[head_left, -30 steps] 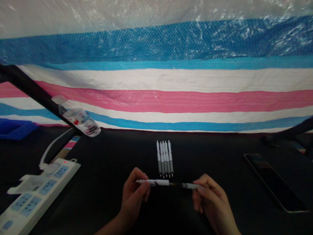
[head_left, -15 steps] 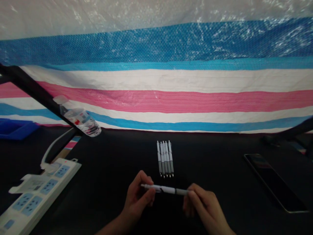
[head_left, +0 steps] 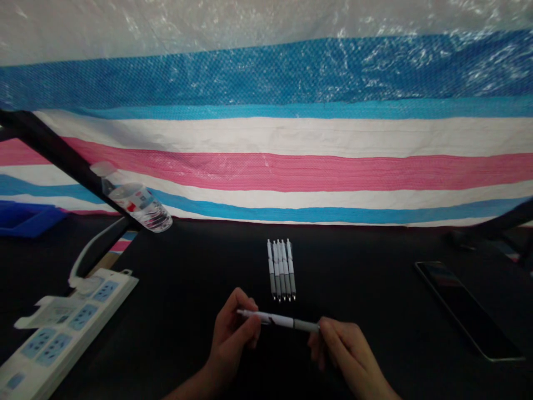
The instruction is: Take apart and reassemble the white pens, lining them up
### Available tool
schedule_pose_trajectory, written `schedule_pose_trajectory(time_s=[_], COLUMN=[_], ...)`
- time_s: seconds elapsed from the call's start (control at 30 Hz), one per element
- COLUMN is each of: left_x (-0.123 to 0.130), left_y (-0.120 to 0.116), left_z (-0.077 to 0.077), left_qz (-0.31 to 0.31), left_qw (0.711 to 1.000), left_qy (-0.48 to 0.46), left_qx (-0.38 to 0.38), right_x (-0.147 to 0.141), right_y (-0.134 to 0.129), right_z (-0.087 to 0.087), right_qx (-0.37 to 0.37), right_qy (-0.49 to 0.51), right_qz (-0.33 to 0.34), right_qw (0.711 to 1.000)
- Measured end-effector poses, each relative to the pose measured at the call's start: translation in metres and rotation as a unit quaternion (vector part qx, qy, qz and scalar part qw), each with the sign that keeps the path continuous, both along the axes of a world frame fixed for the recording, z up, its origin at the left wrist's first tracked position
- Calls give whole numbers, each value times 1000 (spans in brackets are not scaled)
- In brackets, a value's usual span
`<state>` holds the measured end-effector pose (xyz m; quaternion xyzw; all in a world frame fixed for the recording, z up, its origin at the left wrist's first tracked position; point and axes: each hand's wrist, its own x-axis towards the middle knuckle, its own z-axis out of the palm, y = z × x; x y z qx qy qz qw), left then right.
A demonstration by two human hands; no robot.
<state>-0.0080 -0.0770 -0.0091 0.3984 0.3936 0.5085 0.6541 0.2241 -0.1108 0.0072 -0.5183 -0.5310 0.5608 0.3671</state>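
Observation:
A white pen with a grey grip (head_left: 283, 320) is held nearly level between my two hands, above the black table. My left hand (head_left: 234, 328) pinches its clicker end between thumb and fingers. At the other end, the thumb and forefinger of my right hand (head_left: 343, 345) close on the tip, which they hide. Just beyond the held pen, several similar white and grey pens (head_left: 281, 269) lie side by side in a row, tips toward me.
A black phone (head_left: 468, 311) lies at the right. On the left are a white power strip (head_left: 69, 328) with its cable and a clear bottle (head_left: 141, 205) by a black bar. A blue tray (head_left: 29, 219) is at far left; a striped sheet (head_left: 291, 172) hangs behind.
Both hands and the pen have shifted slightly to the left. A little more of the grey grip shows beside my right fingers. The row of pens has not moved.

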Motion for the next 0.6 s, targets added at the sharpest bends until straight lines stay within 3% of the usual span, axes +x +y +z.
schedule_pose_trajectory(time_s=[0.17,0.33,0.6], left_x=[0,0,-3], left_y=[0,1,2], left_z=[-1,0,-3], left_qz=[6,-3,-28], left_qw=[1000,1000,999], left_qy=[9,0,37], left_qx=[-4,-11,11], right_x=[-1,1,3], right_y=[1,1,-2], right_z=[0,3,0], right_qx=[-7,11,53], right_qy=[-5,-24,-100], right_qz=[-37,19,33], right_qw=[999,999,993])
